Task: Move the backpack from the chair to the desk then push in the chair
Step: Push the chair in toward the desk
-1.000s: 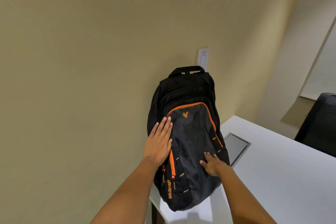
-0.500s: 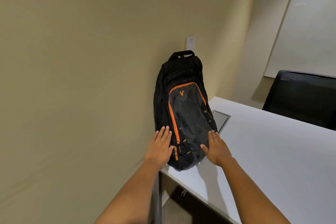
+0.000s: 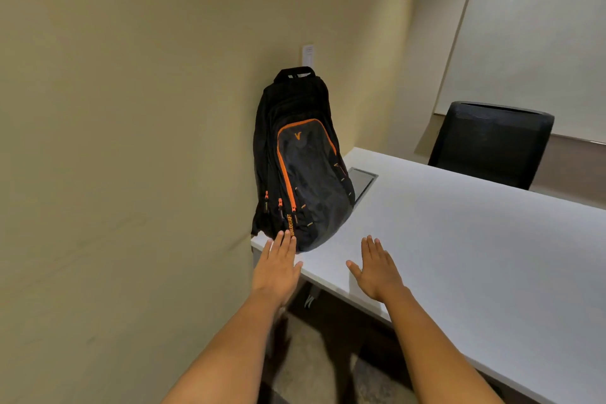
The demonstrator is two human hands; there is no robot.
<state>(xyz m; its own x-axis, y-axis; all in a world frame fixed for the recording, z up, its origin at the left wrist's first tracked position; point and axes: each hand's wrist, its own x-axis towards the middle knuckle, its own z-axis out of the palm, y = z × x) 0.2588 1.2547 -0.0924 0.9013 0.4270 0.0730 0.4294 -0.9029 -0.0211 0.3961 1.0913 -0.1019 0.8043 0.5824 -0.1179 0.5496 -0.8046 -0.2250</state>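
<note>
A black backpack (image 3: 303,167) with orange zip trim stands upright on the near left corner of the white desk (image 3: 459,256), leaning back against the beige wall. My left hand (image 3: 278,267) is flat and open just in front of its base, fingertips at or barely off the fabric. My right hand (image 3: 377,269) hovers open over the desk, clear of the backpack. A black chair (image 3: 492,144) shows behind the far side of the desk; the chair the backpack came from is out of view.
A grey cable hatch (image 3: 362,182) is set into the desk right of the backpack. A whiteboard (image 3: 531,33) hangs on the right wall. A small white wall plate (image 3: 308,54) sits above the backpack. Carpet and desk legs show below the desk's edge.
Both hands have come off the backpack and drawn back toward me, fingers spread. The backpack stays standing against the wall. The view has pulled back and shifted right.
</note>
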